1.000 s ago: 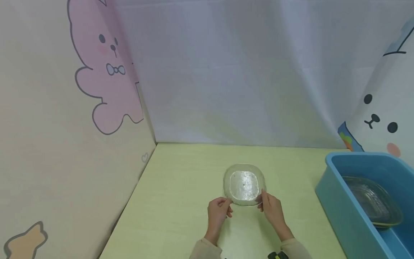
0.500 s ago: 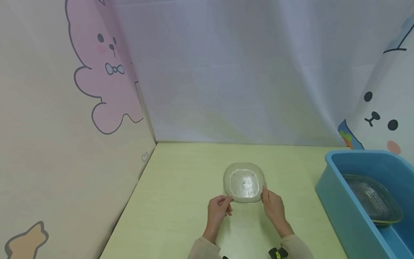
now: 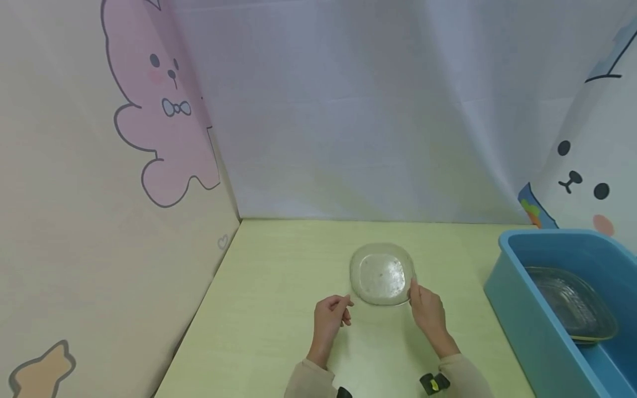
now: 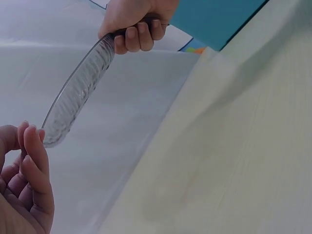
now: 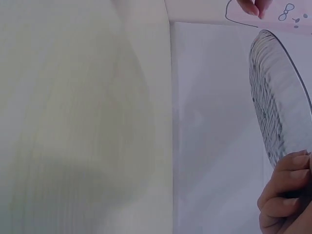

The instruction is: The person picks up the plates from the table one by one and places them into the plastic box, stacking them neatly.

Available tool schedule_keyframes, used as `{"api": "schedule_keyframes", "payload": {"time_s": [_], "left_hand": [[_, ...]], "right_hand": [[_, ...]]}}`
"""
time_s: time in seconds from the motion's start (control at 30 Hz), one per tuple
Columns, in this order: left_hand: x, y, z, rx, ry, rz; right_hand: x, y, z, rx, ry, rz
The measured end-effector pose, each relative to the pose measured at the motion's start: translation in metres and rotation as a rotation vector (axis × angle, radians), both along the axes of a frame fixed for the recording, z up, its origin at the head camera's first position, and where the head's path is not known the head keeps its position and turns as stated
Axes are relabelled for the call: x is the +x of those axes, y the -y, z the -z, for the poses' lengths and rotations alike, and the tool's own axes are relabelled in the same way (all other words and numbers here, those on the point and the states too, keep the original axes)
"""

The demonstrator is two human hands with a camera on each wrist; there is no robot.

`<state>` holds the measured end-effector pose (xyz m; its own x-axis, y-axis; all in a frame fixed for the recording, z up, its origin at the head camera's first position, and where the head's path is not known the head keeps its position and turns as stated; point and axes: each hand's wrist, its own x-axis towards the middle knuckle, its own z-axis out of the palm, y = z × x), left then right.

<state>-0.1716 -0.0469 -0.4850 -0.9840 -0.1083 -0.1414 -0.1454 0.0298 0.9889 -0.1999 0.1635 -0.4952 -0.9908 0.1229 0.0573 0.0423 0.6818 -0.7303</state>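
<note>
My right hand (image 3: 429,313) grips a clear, rounded-square glass plate (image 3: 380,273) by its near right edge, thumb on the upper side and fingers curled beneath. The plate is up off the table, its textured underside showing in the right wrist view. Just off the plate's near left edge is my left hand (image 3: 332,318), its fingers loosely bent with nothing between them. A narrow gap separates the left fingertips from the plate (image 5: 278,97) in the right wrist view.
A blue plastic tub (image 3: 537,315) stands on the right, with glass dishware (image 3: 572,304) leaning inside it. Pale yellow table (image 3: 269,276) lies under the hands. A white curtain (image 3: 328,110) hangs behind, and a printed wall (image 3: 99,249) rises on the left.
My left hand has let go of the plate's left edge and drawn slightly left. My right hand has carried the plate a little right and away from me.
</note>
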Motion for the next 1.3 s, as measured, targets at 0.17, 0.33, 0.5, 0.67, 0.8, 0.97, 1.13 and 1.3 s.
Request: {"api": "schedule_keyframes", "payload": {"time_s": [0.17,0.33,0.5,0.67,0.8,0.97,1.13,1.3], "left_hand": [[0.000,0.004,-0.003,-0.026,0.001,-0.048],[0.001,0.007,-0.007,-0.039,-0.006,-0.097],[-0.004,0.012,0.002,-0.036,0.002,-0.138],[-0.015,0.020,0.033,-0.022,0.007,-0.157],[-0.017,0.023,0.041,-0.010,-0.001,-0.164],[-0.017,0.025,0.041,-0.002,0.012,-0.175],[-0.017,0.026,0.041,-0.001,0.026,-0.185],[-0.017,0.026,0.042,0.005,0.034,-0.188]], "right_hand": [[-0.005,-0.010,-0.012,0.016,-0.004,0.002],[-0.011,-0.020,-0.025,0.056,-0.027,0.007],[-0.014,-0.028,-0.038,0.048,-0.028,0.031],[-0.016,-0.034,-0.048,-0.042,-0.045,0.055],[-0.018,-0.039,-0.058,-0.061,-0.075,0.056],[-0.022,-0.043,-0.071,-0.059,-0.118,0.086],[-0.026,-0.046,-0.087,-0.076,-0.179,0.122],[-0.030,-0.050,-0.105,-0.097,-0.213,0.158]]}}
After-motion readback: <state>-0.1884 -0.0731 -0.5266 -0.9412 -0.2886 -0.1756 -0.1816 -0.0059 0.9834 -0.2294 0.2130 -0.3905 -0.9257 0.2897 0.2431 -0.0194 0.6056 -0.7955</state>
